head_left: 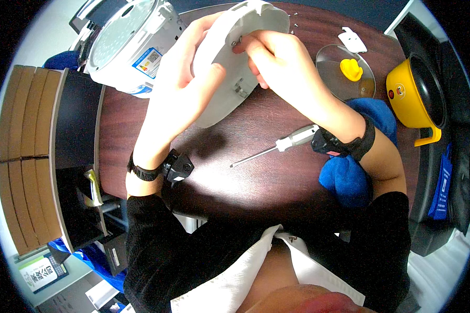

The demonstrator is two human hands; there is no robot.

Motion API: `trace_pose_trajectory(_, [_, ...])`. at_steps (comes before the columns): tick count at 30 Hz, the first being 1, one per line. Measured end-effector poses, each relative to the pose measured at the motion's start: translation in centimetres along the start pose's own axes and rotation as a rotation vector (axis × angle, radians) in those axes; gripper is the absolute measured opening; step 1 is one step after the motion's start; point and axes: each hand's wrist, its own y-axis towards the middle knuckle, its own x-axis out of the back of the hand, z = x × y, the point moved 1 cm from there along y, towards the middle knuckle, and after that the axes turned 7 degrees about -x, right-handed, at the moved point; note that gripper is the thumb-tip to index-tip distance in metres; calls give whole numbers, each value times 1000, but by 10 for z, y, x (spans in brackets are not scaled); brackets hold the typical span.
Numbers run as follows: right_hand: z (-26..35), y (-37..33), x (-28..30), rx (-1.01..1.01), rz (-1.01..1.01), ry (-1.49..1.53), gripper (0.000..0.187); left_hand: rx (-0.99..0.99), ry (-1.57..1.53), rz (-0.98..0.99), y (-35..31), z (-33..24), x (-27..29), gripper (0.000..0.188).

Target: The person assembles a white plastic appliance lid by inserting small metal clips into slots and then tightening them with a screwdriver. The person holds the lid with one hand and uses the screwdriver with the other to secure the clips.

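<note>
My left hand [183, 94] grips a white, rounded plastic cover [222, 99] by its left side and holds it tilted above the table. Its hollow face is turned toward my right hand [284, 57]. The right fingertips are pinched together against a small metal fitting [236, 41] inside the cover; whether something tiny sits between them is hidden. Lower on the same face a second metal fitting [240, 87] shows. Below the right wrist a screwdriver [296, 138] with a pale handle lies on the brown table [230, 193], its tip pointing left.
A white cooker-like appliance [122, 47] stands at the back left. To the right are a glass lid [326, 78] with a yellow knob [351, 70], a white plastic piece [352, 40] and a yellow pot [410, 99]. Blue cloth [344, 177] lies under my right forearm. Several small screws [295, 24] lie at the back.
</note>
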Motion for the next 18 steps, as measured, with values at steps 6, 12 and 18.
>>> trace_pose_trajectory(6, [8,1,4,161,-60,-199,19,12,-4,5,0,0,0,46])
trace_pose_trajectory(12, [4,5,10,269,-102,-298,14,9,-4,15,0,0,2,45])
trace_pose_trajectory(18, [7,1,11,358,-138,-454,13,1,8,-5,-1,1,2,46])
